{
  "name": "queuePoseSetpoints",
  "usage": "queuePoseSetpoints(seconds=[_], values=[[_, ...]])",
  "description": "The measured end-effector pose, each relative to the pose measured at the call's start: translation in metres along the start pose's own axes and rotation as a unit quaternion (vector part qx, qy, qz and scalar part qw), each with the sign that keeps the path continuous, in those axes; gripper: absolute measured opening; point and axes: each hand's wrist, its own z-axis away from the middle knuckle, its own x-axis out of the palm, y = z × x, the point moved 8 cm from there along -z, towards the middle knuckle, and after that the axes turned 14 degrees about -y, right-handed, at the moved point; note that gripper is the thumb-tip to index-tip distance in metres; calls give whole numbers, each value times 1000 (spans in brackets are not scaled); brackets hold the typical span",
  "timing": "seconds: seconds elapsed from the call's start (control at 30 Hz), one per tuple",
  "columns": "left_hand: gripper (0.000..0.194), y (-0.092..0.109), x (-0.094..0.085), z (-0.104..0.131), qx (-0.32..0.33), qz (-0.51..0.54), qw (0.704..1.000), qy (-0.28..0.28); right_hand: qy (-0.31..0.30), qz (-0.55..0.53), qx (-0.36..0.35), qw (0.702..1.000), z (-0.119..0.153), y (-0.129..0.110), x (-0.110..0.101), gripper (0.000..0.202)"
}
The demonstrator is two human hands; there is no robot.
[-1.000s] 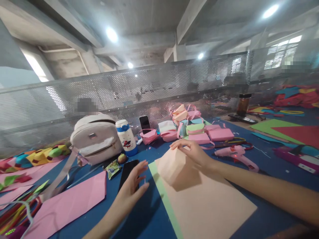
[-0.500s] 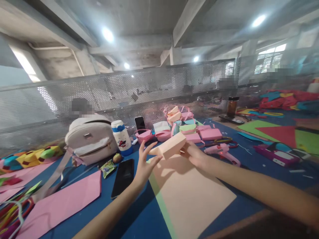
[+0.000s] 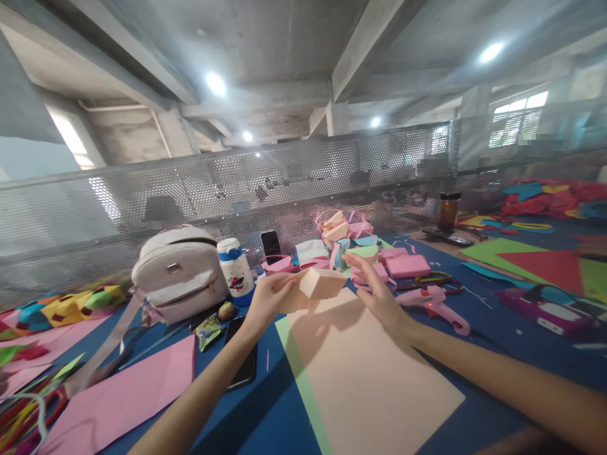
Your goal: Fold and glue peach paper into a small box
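Observation:
A small folded peach paper box [image 3: 322, 282] is held up over the peach sheet [image 3: 374, 373] in the middle of the table. The fingers of my left hand [image 3: 271, 302] are closed on its left end. My right hand [image 3: 379, 297] is just right of the box with its fingers apart, gripping nothing. Under the peach sheet, a green sheet [image 3: 303, 379] shows along the left edge. Right of my right hand lies a pink glue gun [image 3: 436, 306] with a small red light.
Folded pink paper boxes [image 3: 405, 265] sit behind my hands. On the left are a white backpack [image 3: 177, 272], a water bottle [image 3: 236, 272], a black phone [image 3: 244, 366] partly under my left arm, and pink paper [image 3: 128, 392]. A purple device [image 3: 545, 309] lies right.
My right hand has let go of the box and opened. My left hand, open before, has closed on its left end. The box has turned and dropped slightly.

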Motion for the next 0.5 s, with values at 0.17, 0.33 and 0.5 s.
queuePoseSetpoints(seconds=[0.17, 0.33, 0.5], values=[[25, 19, 3, -9, 37, -73, 995, -55, -131, 224, -108, 960, -11, -52, 29, 57], [20, 40, 9, -13, 68, -165, 975, -130, -178, 138, 20, 974, -38, -32, 41, 31], [19, 63, 13, -8, 108, -268, 946, -149, -191, 38, 67, 978, -47, -16, 50, 7]])
